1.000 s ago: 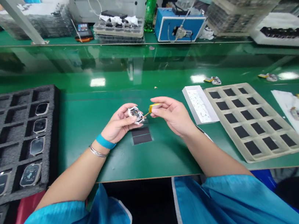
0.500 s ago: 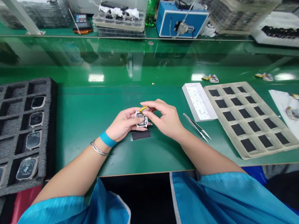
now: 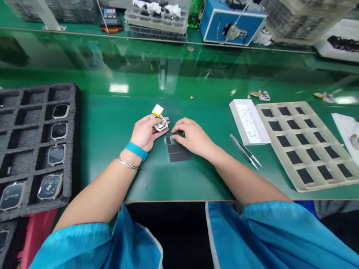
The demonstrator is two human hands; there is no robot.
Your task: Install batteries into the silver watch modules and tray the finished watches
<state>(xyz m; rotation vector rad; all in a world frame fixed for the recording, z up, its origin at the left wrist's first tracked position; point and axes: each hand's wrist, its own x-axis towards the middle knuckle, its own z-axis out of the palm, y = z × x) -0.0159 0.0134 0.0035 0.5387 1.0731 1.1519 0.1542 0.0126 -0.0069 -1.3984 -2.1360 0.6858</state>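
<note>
My left hand (image 3: 146, 132) is closed round a small silver watch body (image 3: 160, 124) with a yellow battery (image 3: 158, 110) sticking up from it. My right hand (image 3: 191, 138) rests on the green mat, fingers bent down onto black adhesive pads (image 3: 176, 154); what the fingertips pinch, if anything, is hidden. Thin metal tweezers (image 3: 245, 155) lie on the mat just right of my right wrist.
A black foam tray (image 3: 7, 145) with several watches sits at the left. A white parts box (image 3: 248, 121) and a beige tray of black pads (image 3: 310, 142) lie at the right. Machines, stacked trays and another person's hand are beyond the shiny belt.
My right hand has let go of the yellow battery and dropped to the black pads on the mat. My left hand still holds the watch body, battery now standing up.
</note>
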